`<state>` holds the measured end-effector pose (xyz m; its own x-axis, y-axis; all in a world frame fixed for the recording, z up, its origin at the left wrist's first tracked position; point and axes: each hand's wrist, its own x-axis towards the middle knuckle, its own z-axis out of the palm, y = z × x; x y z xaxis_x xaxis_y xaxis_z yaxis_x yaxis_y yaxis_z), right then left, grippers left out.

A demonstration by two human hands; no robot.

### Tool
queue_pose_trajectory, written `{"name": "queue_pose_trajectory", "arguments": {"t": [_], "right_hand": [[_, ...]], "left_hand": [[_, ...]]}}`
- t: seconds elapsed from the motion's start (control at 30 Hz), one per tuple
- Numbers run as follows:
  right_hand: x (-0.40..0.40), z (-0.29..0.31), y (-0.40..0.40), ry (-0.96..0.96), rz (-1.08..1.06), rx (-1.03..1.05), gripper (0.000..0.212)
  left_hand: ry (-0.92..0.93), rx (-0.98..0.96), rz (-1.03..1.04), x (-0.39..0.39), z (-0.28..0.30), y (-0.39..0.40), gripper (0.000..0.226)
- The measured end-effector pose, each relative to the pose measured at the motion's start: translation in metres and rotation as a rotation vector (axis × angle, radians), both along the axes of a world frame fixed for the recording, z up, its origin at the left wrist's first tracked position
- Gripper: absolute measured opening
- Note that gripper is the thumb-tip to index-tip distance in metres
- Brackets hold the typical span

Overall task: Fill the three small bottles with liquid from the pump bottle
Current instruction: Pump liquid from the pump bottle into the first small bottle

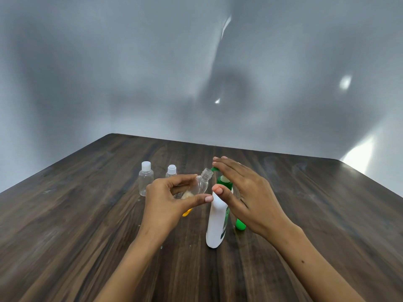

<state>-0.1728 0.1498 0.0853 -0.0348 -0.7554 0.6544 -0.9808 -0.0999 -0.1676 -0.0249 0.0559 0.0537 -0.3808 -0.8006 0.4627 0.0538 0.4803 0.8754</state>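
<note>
My left hand (168,199) grasps an open small bottle (199,185), fingers and thumb curled round its clear body. The bottle is tilted, its threaded neck pointing up and to the right, with no cap on it. Its mouth sits just beside the green spout (214,169) of the pump bottle (217,223). A little pale liquid shows in the lower part of the held bottle, partly hidden behind my fingers.

My right hand (242,192) lies flat over the green pump head, fingers straight and together, reaching past the spout. The thumb is extended toward the white body of the pump bottle. This hand is released, gripping nothing; it rests on the pump top.

The pump bottle stands upright on the wooden table (87,225), near the middle, between my two forearms. Its body is white with a green marking down the side.

Two more small bottles stand upright on the table beyond my left hand. The left capped bottle (145,182) is in full view, clear, with a white cap. The second capped bottle (171,171) stands just to its right, its lower part hidden behind my fingers. I cannot tell how much either holds.

A yellow object (187,212) shows below my left hand, mostly hidden. A green object (240,224) lies on the table just right of the pump bottle, partly under my right wrist.
</note>
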Motion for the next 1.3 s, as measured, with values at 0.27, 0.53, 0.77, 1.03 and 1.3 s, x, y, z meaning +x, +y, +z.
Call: {"name": "queue_pose_trajectory", "arguments": {"t": [0.27, 0.53, 0.77, 1.03, 1.3], "right_hand": [[-0.0007, 0.0024, 0.0014, 0.020, -0.005, 0.012, 0.089], [0.0017, 0.0013, 0.0002, 0.009, -0.001, -0.005, 0.085], [0.0009, 0.0019, 0.0020, 0.000, -0.002, 0.013, 0.090], [0.0002, 0.0004, 0.0007, -0.030, 0.013, -0.011, 0.088], [0.0015, 0.0017, 0.0002, -0.022, 0.016, -0.006, 0.087]], "left_hand": [[-0.007, 0.001, -0.006, 0.0001, -0.0008, -0.0001, 0.072], [0.008, 0.005, -0.021, -0.0033, 0.0005, 0.0013, 0.074], [-0.003, 0.003, -0.026, -0.0032, -0.0011, 0.0020, 0.078], [0.001, 0.016, -0.025, -0.0034, -0.0017, 0.0011, 0.071], [-0.001, 0.016, -0.027, -0.0039, -0.0042, -0.0006, 0.075]]}}
